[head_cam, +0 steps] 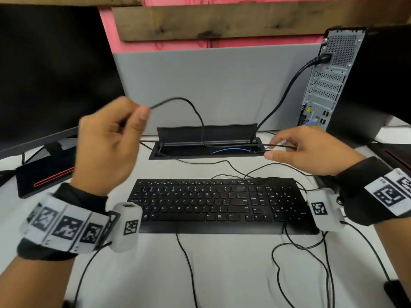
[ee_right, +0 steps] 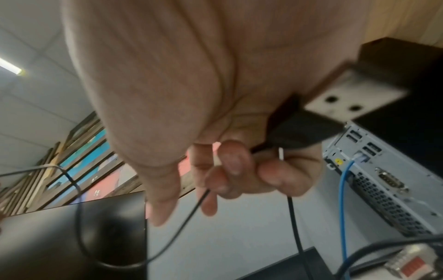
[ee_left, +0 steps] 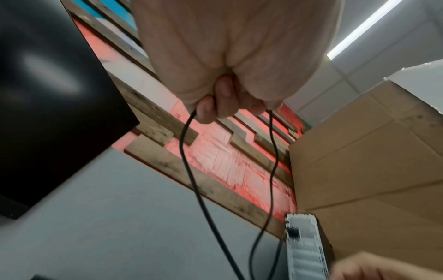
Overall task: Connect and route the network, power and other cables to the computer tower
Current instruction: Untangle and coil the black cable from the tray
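**Hands stretch a thin black cable above a desk, tower waiting at right**

Nearest the camera, loose black leads trail over the white desk (head_cam: pixel 222 274) in front of a black keyboard (head_cam: pixel 213 203), with more thin leads draped across its upper rows. Above the keyboard, the left hand (head_cam: pixel 111 141) is raised, thumb and curled fingers pinching a thin black cable (head_cam: pixel 193 107); the left wrist view shows the cable (ee_left: pixel 189 170) leaving the closed fingers (ee_left: pixel 206 108) on both sides and hanging down in two strands. The right hand (head_cam: pixel 311 150) sits lower, just over the right end of an open desk cable hatch (head_cam: pixel 206 150), its fingers curled round the same cable near its end; in the right wrist view a black plug (ee_right: pixel 302 130) shows in the grip, though its type is too blurred to tell. Between the hands the cable arches up, then dips towards the hatch, where a blue network cable (head_cam: pixel 231 150) lies. Beyond the right hand stands the computer tower (head_cam: pixel 329 81), rear panel facing left, a thick black power cable (head_cam: pixel 287 90) plugged in near the top and the blue cable (ee_right: pixel 342 208) seated in a port low on the panel. A dark monitor (head_cam: pixel 51 70) fills the left, with a grey partition (head_cam: pixel 222 85) and a pink wall with wooden planks (head_cam: pixel 222 21) behind.
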